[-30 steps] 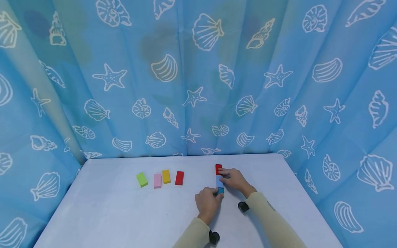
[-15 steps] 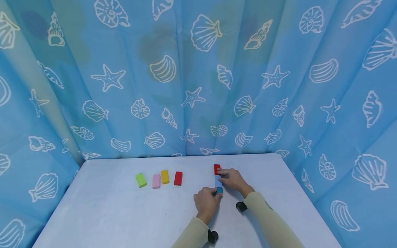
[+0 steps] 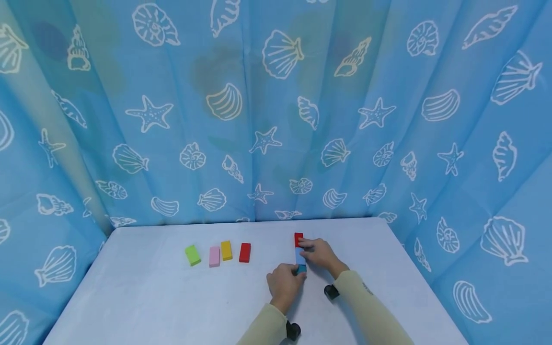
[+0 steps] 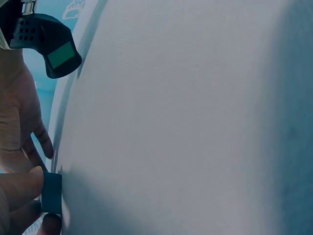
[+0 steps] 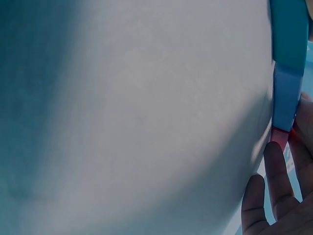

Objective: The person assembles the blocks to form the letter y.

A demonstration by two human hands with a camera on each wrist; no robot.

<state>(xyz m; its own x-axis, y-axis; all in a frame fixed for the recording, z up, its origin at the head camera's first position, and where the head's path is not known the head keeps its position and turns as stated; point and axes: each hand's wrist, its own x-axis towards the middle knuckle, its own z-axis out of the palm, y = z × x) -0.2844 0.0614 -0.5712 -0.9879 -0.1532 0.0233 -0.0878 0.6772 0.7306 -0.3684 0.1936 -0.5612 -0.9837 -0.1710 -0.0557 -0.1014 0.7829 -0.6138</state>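
Observation:
Three blocks form a straight row on the table: a red block [image 3: 298, 236] at the far end, a light blue block [image 3: 300, 256] in the middle and a teal block [image 3: 301, 269] nearest the person. My left hand [image 3: 283, 286] pinches the teal block; in the left wrist view its thumb and fingers are at opposite ends of that block [image 4: 52, 193]. From the right, my right hand [image 3: 322, 255] reaches over the row with fairly straight fingers. Its fingertips [image 5: 275, 149] touch the red block and the light blue block [image 5: 287, 98], as the right wrist view shows.
Left of the row on the white table [image 3: 172, 302] lie a red block [image 3: 245, 252], a yellow block [image 3: 226, 250], a pink block [image 3: 214, 256] and a green block [image 3: 192, 255]. A blue seashell curtain [image 3: 254, 120] hangs behind the table.
The head view has shifted slightly, so everything sits a little lower and further left. Both hands stay at the row, and the blocks keep their places.

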